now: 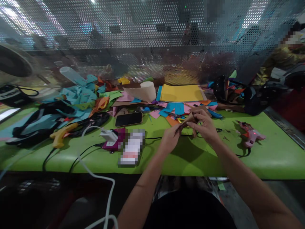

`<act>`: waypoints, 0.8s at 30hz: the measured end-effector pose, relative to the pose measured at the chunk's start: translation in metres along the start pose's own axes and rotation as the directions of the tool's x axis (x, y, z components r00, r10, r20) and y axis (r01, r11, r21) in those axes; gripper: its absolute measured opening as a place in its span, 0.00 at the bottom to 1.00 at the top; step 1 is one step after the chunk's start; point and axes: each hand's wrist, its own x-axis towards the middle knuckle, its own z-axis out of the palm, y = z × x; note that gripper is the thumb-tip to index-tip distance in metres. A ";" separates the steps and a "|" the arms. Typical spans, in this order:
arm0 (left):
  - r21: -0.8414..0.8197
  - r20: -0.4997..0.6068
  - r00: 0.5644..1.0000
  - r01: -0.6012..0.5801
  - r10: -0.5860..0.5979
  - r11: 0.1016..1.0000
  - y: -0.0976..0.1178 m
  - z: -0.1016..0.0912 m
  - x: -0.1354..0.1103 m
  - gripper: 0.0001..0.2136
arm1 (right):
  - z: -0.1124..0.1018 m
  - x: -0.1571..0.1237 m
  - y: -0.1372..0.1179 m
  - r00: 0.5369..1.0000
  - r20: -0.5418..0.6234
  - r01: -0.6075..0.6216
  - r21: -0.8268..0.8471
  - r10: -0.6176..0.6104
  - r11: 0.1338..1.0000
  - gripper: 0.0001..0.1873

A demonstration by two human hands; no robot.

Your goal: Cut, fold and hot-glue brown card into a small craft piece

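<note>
Above the green tabletop [152, 162], my two hands hold a small folded piece of brown paper [188, 120] between them. My left hand [170, 139] pinches its lower left end, next to a dark tip whose kind I cannot make out. My right hand [204, 125] grips the upper right part with bent fingers, and another bit of brown hangs below it. To the right lies a pink glue gun [253, 136] with a small red light. Behind my hands are scraps of blue paper [178, 108] and orange paper [172, 121].
A stack of yellow sheets [182, 93] and a curled beige sheet [143, 92] lie at the back, before a perforated metal panel [143, 38]. To the left are a black phone [128, 119], a purple power strip [115, 140], cables and a yellow glue gun [62, 133].
</note>
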 end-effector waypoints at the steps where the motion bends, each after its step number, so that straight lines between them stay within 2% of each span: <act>1: 0.015 0.004 1.000 -0.011 0.011 1.000 0.001 0.000 0.000 0.12 | 0.000 0.000 0.001 1.000 0.017 0.001 0.003 -0.001 1.000 0.05; 6: 0.049 0.006 1.000 -0.009 0.009 0.999 0.003 -0.002 0.001 0.12 | 0.001 0.001 0.006 1.000 0.023 0.000 0.000 0.000 1.000 0.05; 10: 0.042 -0.013 1.000 0.023 -0.022 0.999 0.002 -0.004 0.001 0.11 | -0.001 0.002 0.008 0.999 -0.049 -0.013 -0.021 0.012 1.000 0.07; 14: 0.009 -0.045 0.996 0.072 -0.071 0.997 -0.002 -0.005 0.002 0.11 | -0.004 0.004 0.009 0.992 -0.108 -0.068 -0.022 0.065 0.997 0.08; 19: -0.123 -0.072 0.994 0.074 -0.084 0.990 -0.005 -0.004 0.003 0.10 | -0.006 0.005 0.007 0.987 -0.125 -0.098 -0.009 0.096 0.995 0.07; 24: -0.127 -0.107 0.991 0.067 -0.081 0.990 -0.002 -0.003 0.002 0.11 | -0.005 0.005 0.006 0.989 -0.107 -0.106 0.009 0.106 0.994 0.06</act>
